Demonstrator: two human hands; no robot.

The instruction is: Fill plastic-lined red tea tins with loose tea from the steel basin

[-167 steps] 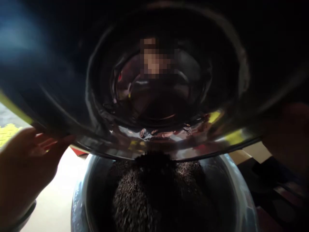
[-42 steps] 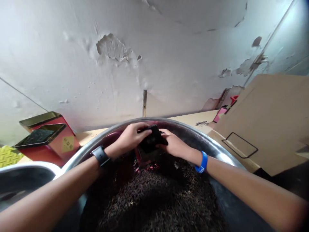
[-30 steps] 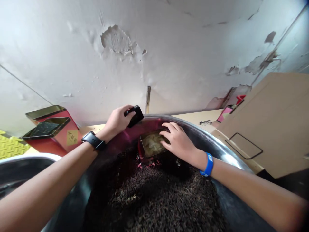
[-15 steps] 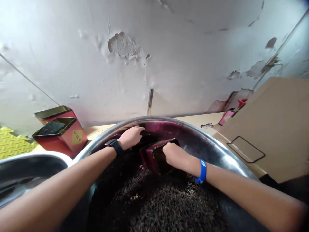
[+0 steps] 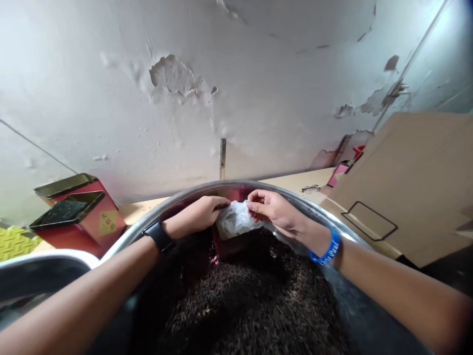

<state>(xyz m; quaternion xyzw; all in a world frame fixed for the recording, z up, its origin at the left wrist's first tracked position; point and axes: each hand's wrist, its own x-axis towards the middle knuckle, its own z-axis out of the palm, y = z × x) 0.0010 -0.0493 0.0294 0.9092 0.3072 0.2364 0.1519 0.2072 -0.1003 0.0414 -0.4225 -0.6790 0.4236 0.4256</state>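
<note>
A large metal basin [image 5: 334,209] holds a heap of dark, dry, twisted leaves that look like tea [image 5: 240,301]. Near its far wall stands a red tin [image 5: 232,250], with a crumpled clear plastic bag [image 5: 238,219] bulging at its mouth. My left hand [image 5: 199,213], below a black watch, is closed on the tin's left edge, its fingertips partly hidden. Thumb and fingers of my right hand [image 5: 275,209] pinch the upper right of the bag; a blue wristband circles that wrist.
At the left stand two open red tins [image 5: 79,224], the front one with a yellow label. Beside them is a second metal basin [image 5: 55,256]. Glasses [image 5: 310,189] lie behind the large basin, and a cardboard box [image 5: 414,182] stands at the right. Behind is a peeling wall [image 5: 258,98].
My right hand has come out of the tin and now pinches the bag, which has come into sight. The tin has turned and shifted. My left hand has moved onto its edge.
</note>
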